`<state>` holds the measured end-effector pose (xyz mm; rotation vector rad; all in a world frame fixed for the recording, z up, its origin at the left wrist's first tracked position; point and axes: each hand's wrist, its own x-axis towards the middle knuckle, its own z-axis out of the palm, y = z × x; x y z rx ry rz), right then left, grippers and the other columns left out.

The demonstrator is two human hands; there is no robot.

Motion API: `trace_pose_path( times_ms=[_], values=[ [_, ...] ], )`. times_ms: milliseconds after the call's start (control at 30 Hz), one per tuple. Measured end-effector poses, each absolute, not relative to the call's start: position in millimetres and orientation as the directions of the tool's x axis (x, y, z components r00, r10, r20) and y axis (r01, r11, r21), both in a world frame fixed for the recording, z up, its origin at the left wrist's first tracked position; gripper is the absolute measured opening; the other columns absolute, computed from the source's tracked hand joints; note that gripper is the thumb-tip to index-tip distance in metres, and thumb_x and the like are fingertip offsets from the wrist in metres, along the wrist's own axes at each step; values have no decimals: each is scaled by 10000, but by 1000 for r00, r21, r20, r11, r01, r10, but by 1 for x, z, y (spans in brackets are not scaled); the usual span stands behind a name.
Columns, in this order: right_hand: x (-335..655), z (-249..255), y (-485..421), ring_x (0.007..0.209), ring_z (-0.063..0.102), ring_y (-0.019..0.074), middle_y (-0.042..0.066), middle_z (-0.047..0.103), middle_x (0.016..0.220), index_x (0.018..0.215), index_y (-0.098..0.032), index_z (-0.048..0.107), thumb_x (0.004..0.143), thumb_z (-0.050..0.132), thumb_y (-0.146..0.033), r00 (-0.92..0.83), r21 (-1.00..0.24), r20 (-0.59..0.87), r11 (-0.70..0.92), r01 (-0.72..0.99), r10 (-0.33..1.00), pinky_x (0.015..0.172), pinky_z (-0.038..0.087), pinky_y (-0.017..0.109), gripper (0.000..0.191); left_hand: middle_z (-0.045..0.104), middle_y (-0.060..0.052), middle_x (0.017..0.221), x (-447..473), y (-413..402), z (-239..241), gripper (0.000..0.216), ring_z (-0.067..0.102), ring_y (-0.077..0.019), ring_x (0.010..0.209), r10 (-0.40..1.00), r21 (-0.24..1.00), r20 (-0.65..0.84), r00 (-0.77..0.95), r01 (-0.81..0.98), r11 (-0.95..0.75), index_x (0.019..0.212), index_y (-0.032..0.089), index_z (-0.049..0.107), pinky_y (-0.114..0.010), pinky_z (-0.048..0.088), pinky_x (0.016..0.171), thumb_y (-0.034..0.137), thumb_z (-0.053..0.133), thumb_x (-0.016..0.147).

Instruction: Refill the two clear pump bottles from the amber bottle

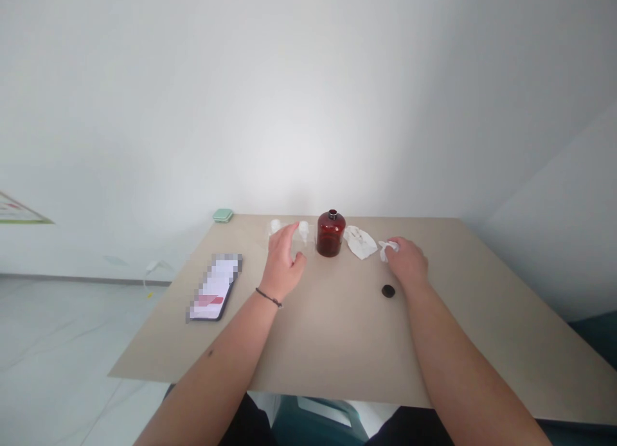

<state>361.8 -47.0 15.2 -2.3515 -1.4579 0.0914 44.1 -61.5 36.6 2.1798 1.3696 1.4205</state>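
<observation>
A squat dark red glass bottle (330, 233) stands uncapped near the back of the beige table (337, 330). My left hand (284, 261) curls around a small clear glass (302, 239) just left of the bottle. My right hand (409, 263) rests on the table to the bottle's right, its fingers closed on a crumpled white tissue (388, 249). A small black cap (388, 291) lies on the table beside my right wrist. Another crumpled white tissue (360, 241) lies between the bottle and my right hand.
A phone (215, 287) lies face up on the table's left side. A small green case (222, 215) sits at the back left corner. A small white object (275, 226) lies behind my left hand. The white wall stands right behind the table.
</observation>
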Motion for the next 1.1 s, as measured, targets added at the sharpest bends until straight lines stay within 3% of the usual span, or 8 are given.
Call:
trace_pose_path(
  times_ms=[233,433,667,933,1100],
  values=[
    [361,17,-48,1118,632,310,127,701,1241,1240,-225,689,927,476,-302,459,-366,140,-385,847,877,893,462,404,386,599,-183,1383,59,-53,30,713,523,-402,1300,823,512,543,165,711,-481,1497,164,393,-617,359,1149,143,606,816],
    [361,16,-48,1128,627,306,132,697,1242,1222,-222,694,930,477,-294,449,-367,128,-379,850,884,898,457,398,370,603,-169,1405,54,-31,46,644,529,-354,1351,808,509,554,201,686,-519,1425,165,481,-556,331,1205,73,571,794],
    [361,15,-48,1141,627,322,136,693,1252,1242,-219,678,920,481,-286,454,-373,138,-379,847,880,906,458,419,384,621,-206,1364,56,-22,43,591,549,-391,1311,848,495,476,235,726,-478,1382,123,530,-590,342,1188,74,557,794],
    [361,13,-48,1153,624,303,123,687,1288,1288,-222,650,924,489,-291,455,-393,150,-369,842,878,929,454,403,404,641,-170,1351,58,-14,39,611,548,-379,1315,840,534,500,209,689,-490,1361,166,562,-571,351,1185,64,580,759],
    [361,13,-48,1165,618,313,126,688,1282,1279,-226,657,930,482,-289,454,-398,148,-367,841,879,935,449,417,396,667,-167,1333,56,-3,45,556,572,-373,1285,839,503,467,279,697,-511,1304,174,626,-564,353,1171,37,551,770]
  ],
)
